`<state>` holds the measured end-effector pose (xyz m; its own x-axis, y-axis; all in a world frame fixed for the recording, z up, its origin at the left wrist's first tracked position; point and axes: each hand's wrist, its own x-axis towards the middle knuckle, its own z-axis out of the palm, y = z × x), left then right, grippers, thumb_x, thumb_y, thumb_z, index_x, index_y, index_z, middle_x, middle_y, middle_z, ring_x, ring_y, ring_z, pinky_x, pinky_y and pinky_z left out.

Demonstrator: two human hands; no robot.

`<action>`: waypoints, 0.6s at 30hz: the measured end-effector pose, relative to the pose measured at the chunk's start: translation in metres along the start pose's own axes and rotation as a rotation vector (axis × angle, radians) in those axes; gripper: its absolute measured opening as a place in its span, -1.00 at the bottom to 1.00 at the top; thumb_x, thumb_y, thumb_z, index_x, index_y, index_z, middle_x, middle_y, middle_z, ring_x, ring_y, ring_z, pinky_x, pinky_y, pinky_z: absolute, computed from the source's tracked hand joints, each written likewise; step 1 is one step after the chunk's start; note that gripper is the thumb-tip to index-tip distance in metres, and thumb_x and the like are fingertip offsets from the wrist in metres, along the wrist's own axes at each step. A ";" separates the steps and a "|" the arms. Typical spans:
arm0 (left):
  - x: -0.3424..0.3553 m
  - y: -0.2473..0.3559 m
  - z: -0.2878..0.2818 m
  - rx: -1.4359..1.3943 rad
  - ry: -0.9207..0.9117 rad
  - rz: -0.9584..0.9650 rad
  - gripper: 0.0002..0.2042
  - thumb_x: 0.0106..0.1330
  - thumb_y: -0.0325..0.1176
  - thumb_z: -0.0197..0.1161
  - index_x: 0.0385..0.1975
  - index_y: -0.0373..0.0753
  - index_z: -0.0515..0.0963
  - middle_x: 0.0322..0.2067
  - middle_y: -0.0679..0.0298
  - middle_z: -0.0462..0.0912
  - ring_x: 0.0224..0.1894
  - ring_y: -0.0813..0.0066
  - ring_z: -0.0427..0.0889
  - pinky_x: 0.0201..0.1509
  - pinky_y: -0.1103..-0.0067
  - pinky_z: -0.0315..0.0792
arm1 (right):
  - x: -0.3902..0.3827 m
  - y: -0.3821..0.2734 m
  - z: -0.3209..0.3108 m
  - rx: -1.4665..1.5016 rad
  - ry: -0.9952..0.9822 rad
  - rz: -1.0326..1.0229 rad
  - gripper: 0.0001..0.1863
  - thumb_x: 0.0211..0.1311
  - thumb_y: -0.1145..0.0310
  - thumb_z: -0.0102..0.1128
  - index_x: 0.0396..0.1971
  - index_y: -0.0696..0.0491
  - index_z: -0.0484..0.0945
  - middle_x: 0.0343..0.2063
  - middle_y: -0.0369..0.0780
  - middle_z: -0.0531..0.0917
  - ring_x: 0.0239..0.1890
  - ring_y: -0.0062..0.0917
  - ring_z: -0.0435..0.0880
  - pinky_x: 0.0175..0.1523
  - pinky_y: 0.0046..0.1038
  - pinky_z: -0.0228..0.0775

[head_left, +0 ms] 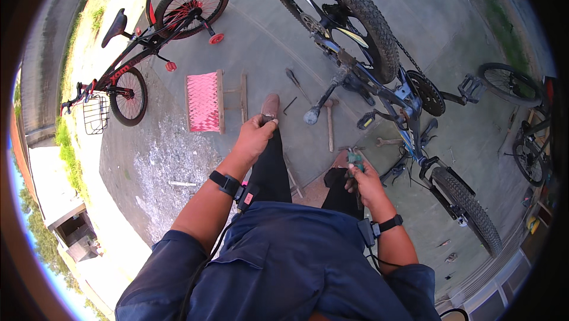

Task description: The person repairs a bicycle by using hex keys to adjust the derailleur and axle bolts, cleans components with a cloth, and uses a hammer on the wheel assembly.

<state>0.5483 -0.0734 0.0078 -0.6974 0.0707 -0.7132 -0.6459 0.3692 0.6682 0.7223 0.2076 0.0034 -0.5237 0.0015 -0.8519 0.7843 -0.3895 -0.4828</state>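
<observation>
My left hand (pixel 255 138) is out in front of my left leg. Its fingers are pinched round a small dark piece, too small to name. Above my right thigh, my right hand (pixel 367 184) is closed on a green object (pixel 355 161) that sticks out past the thumb; its kind is unclear. Dark smudges show on the right fingers. A blue and black bicycle (pixel 409 98) with fat knobbly tyres is ahead and to the right, nearest my right hand. On the floor between it and my feet lie a hammer (pixel 330 128) and a hex key (pixel 290 105).
Left of my feet stands a low stool with a pink woven seat (pixel 203 101). A screwdriver-like tool (pixel 296 82) and a wrench (pixel 389 141) lie on the concrete. A black and red bicycle (pixel 145 51) stands at far left. More bicycle wheels (pixel 511 84) are at far right.
</observation>
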 end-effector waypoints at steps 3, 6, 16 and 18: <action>0.048 -0.010 0.003 0.042 -0.127 -0.051 -0.77 0.34 -0.26 0.13 -0.22 -0.32 0.50 -0.30 0.27 0.60 -0.23 0.53 0.59 -0.21 0.60 0.44 | 0.056 0.019 0.013 0.085 0.051 0.006 -0.67 0.31 0.23 0.13 -0.03 0.06 0.38 -0.46 -0.27 0.56 -0.62 -0.58 0.55 -0.56 -0.58 0.34; 0.114 -0.008 0.003 0.054 -0.214 -0.012 -0.77 0.35 -0.28 0.11 -0.23 -0.35 0.49 -0.30 0.25 0.60 -0.29 0.51 0.61 -0.25 0.59 0.46 | 0.118 0.045 0.025 0.133 0.082 -0.007 -0.58 0.30 0.31 0.11 0.12 0.11 0.35 -0.41 -0.25 0.57 -0.58 -0.58 0.55 -0.55 -0.56 0.35; 0.260 -0.074 0.024 0.260 -0.212 0.316 -0.83 0.29 -0.38 0.17 -0.29 -0.38 0.51 -0.46 0.27 0.60 -0.45 0.53 0.58 -0.38 0.60 0.43 | 0.315 0.099 0.063 -0.282 0.020 -0.116 -0.52 0.28 0.35 0.09 0.20 0.08 0.30 -0.26 -0.25 0.58 -0.43 -0.57 0.65 -0.49 -0.53 0.40; 0.268 -0.077 0.030 0.289 -0.193 0.377 -0.82 0.28 -0.37 0.18 -0.30 -0.39 0.51 -0.48 0.27 0.60 -0.46 0.54 0.58 -0.38 0.58 0.44 | 0.333 0.096 0.067 -0.357 -0.015 -0.097 -0.44 0.26 0.36 0.11 0.25 0.10 0.23 -0.23 -0.20 0.59 -0.45 -0.54 0.66 -0.47 -0.49 0.45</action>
<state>0.4204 -0.0550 -0.2407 -0.7780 0.4079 -0.4779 -0.2288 0.5246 0.8201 0.6010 0.1089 -0.3128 -0.6037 0.0085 -0.7971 0.7962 -0.0426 -0.6035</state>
